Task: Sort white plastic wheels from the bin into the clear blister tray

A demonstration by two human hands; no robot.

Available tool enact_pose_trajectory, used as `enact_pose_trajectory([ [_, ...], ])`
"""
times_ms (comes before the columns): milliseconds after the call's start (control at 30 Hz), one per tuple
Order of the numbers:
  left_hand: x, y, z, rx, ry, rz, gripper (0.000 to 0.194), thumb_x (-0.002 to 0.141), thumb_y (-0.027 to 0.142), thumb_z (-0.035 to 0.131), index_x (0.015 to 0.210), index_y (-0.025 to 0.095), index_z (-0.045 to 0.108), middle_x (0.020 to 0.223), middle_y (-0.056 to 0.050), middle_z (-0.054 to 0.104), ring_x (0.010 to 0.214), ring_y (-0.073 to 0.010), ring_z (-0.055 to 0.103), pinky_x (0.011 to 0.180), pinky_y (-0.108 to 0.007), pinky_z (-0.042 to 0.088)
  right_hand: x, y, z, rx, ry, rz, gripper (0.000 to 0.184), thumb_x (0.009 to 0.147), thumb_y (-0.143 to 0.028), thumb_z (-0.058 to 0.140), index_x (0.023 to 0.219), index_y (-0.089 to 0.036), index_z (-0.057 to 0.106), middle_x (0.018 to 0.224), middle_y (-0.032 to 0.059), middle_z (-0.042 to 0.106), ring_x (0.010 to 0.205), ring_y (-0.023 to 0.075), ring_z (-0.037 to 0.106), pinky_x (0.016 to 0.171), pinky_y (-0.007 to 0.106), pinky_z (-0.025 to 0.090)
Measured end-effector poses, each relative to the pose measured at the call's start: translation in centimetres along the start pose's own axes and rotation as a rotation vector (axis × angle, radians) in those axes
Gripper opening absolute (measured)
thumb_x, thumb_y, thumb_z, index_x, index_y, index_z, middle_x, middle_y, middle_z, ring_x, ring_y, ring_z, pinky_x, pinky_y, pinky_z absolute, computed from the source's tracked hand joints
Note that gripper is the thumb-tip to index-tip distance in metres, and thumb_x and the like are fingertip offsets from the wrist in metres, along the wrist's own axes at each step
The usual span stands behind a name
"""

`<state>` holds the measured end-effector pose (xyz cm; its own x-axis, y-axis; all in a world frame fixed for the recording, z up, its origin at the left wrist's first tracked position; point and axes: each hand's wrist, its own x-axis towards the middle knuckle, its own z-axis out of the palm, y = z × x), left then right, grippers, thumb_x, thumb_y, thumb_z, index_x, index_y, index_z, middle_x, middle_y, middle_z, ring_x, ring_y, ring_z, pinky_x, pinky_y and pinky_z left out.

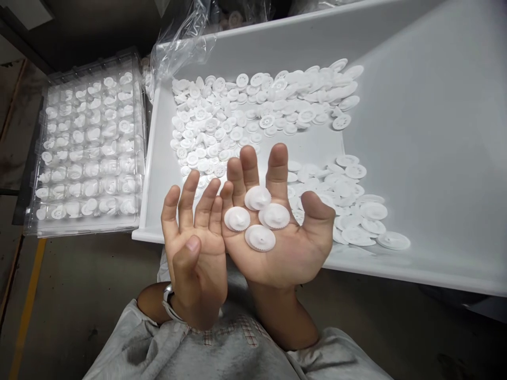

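Observation:
My right hand [277,237] is turned palm up over the near edge of a white tray [396,132]. Several white plastic gear discs [259,216] lie flat on its palm and fingers. My left hand [194,248] is held beside it, palm up, fingers spread and holding nothing, its little finger touching the right hand's edge. A metal watch band shows on the left wrist. Behind the hands, the tray bears a heap of small white gears [222,126] and a spread of larger white discs [348,206].
A clear blister tray [89,142] with rows of pockets holding white gears lies left of the white tray. A crumpled clear plastic bag [182,42] hangs over the tray's far left corner. A yellow floor line [24,311] runs at lower left.

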<state>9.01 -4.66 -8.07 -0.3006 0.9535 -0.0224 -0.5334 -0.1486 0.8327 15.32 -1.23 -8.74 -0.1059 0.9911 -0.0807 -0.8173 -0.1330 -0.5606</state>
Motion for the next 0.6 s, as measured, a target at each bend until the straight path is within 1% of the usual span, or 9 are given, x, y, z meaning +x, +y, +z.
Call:
enact_pose_trajectory([
  [100, -0.1, 0.0, -0.1, -0.044, -0.007, -0.017, 0.037, 0.087, 0.030, 0.048, 0.122, 0.040, 0.052, 0.140, 0.010, 0.050, 0.142, -0.0157, 0.038, 0.120, -0.034, 0.034, 0.2, 0.1, -0.9, -0.203, -0.068, -0.061, 0.043, 0.090, -0.046, 0.021, 0.125, -0.044, 0.047, 0.139, -0.0085, 0.052, 0.135, 0.0176, 0.044, 0.110, 0.053, 0.039],
  [200, -0.2, -0.1, 0.0, -0.125, -0.011, -0.058, 0.039, 0.085, 0.025, 0.050, 0.121, 0.038, 0.055, 0.136, 0.009, 0.055, 0.134, -0.0122, 0.049, 0.114, -0.025, 0.041, 0.4, 0.1, -1.4, -0.351, -0.010, -0.094, 0.049, 0.090, -0.042, 0.017, 0.131, -0.036, 0.043, 0.141, -0.0011, 0.051, 0.133, 0.0200, 0.047, 0.106, 0.053, 0.044],
  [267, -0.2, -0.3, 0.2, -0.184, 0.000, -0.100, 0.039, 0.083, 0.023, 0.052, 0.119, 0.037, 0.058, 0.134, 0.009, 0.057, 0.131, -0.0097, 0.051, 0.112, -0.021, 0.043, 0.4, 0.2, -1.3, -0.395, 0.047, -0.123, 0.048, 0.091, -0.039, 0.017, 0.126, -0.032, 0.050, 0.134, 0.0034, 0.058, 0.128, 0.0221, 0.053, 0.103, 0.052, 0.047],
  [300, -0.1, -0.4, 0.4, -0.212, 0.012, -0.132, 0.039, 0.081, 0.021, 0.054, 0.117, 0.037, 0.060, 0.132, 0.009, 0.058, 0.131, -0.0089, 0.051, 0.111, -0.019, 0.044, 0.2, 0.3, -1.1, -0.413, 0.069, -0.168, 0.046, 0.092, -0.036, 0.018, 0.121, -0.031, 0.054, 0.128, 0.0041, 0.062, 0.125, 0.0227, 0.055, 0.101, 0.052, 0.048],
  [367, 0.2, -0.6, 0.6, -0.275, 0.054, -0.235, 0.037, 0.079, 0.020, 0.056, 0.113, 0.035, 0.062, 0.130, 0.008, 0.059, 0.131, -0.0090, 0.050, 0.107, -0.018, 0.046, -0.2, 0.7, -0.7, -0.516, 0.088, -0.330, 0.042, 0.093, -0.030, 0.023, 0.112, -0.030, 0.060, 0.116, 0.0031, 0.067, 0.120, 0.0231, 0.059, 0.100, 0.051, 0.048],
  [433, 0.8, -0.6, 0.8, -0.373, 0.113, -0.396, 0.031, 0.081, 0.022, 0.054, 0.108, 0.030, 0.065, 0.126, 0.004, 0.062, 0.127, -0.0108, 0.054, 0.106, -0.022, 0.048, -0.6, 1.2, -0.4, -0.716, 0.046, -0.513, 0.036, 0.092, -0.024, 0.032, 0.109, -0.028, 0.065, 0.109, 0.0014, 0.070, 0.117, 0.0232, 0.060, 0.103, 0.049, 0.045],
  [467, 1.1, -0.4, 0.9, -0.437, 0.134, -0.481, 0.027, 0.083, 0.025, 0.051, 0.105, 0.028, 0.066, 0.122, 0.002, 0.063, 0.123, -0.0111, 0.057, 0.105, -0.022, 0.048, -0.8, 1.4, -0.3, -0.833, -0.002, -0.576, 0.034, 0.090, -0.021, 0.038, 0.108, -0.027, 0.066, 0.108, 0.0011, 0.070, 0.116, 0.0234, 0.060, 0.104, 0.049, 0.043],
  [533, 1.8, 0.1, 1.0, -0.552, 0.137, -0.596, 0.028, 0.087, 0.032, 0.044, 0.099, 0.023, 0.068, 0.113, -0.003, 0.065, 0.113, -0.0114, 0.062, 0.105, -0.023, 0.048, -0.9, 1.7, -0.1, -1.048, -0.121, -0.656, 0.028, 0.087, -0.017, 0.048, 0.106, -0.023, 0.068, 0.106, 0.0019, 0.071, 0.109, 0.0237, 0.062, 0.103, 0.047, 0.040],
  [600, 2.2, 0.8, 1.1, -0.588, 0.227, -0.659, 0.027, 0.086, 0.033, 0.045, 0.088, 0.020, 0.069, 0.100, -0.008, 0.065, 0.101, -0.0135, 0.065, 0.101, -0.025, 0.050, -0.9, 1.7, 0.0, -1.179, -0.207, -0.714, 0.024, 0.086, -0.015, 0.051, 0.103, -0.021, 0.068, 0.101, 0.0035, 0.071, 0.102, 0.0232, 0.065, 0.099, 0.046, 0.040],
])
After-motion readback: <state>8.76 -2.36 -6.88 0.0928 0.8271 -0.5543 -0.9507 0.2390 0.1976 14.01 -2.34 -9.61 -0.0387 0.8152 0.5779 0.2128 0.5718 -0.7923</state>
